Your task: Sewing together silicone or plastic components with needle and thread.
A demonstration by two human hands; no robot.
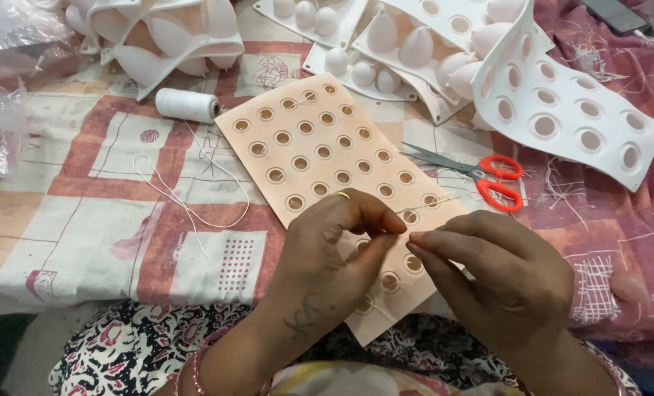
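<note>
- The left hand (pixel 334 249) and right hand (pixel 499 275) meet low in the frame, fingertips nearly touching, each pinched narrow on what looks like a fine white thread (pixel 429 204).
- Under both hands lies a peach sheet (pixel 319 147) with rows of round holes, flat on a patterned cloth (pixel 85 213).
- The sheet looks thin, light and bendy; judged best gripped at an edge, not across the holes.
- Its long axis runs diagonally, from the far left of the hands down toward the person's lap.
- The thread is limp and slippery-fine, needing a fingertip pinch.
- Beyond the right hand lie red-handled scissors (pixel 488 180), blades pointing left.
- Far beyond the left hand rests a white spool (pixel 187 105).
- White moulded trays (pixel 561 110) are piled farther back.
</note>
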